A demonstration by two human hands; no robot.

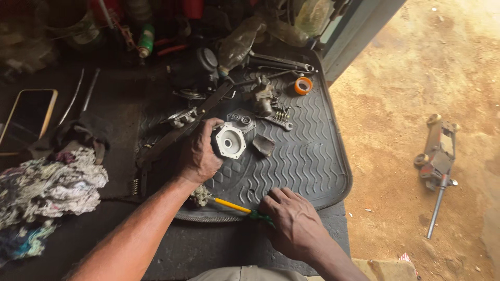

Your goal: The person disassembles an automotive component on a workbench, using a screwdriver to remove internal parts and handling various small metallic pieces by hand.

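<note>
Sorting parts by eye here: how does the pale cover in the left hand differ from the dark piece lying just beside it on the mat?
The pale metal cover is light grey, the dark piece nearly black. The cover is held up in the left hand; the dark piece lies loose on the ribbed mat. The cover is larger, with a round centre hole; the dark piece shows none. Both sit over the same mat.

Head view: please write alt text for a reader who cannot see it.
The left hand holds a pale metal cover above a ribbed black mat strewn with parts; the right hand grips a yellow-shafted tool.
</note>
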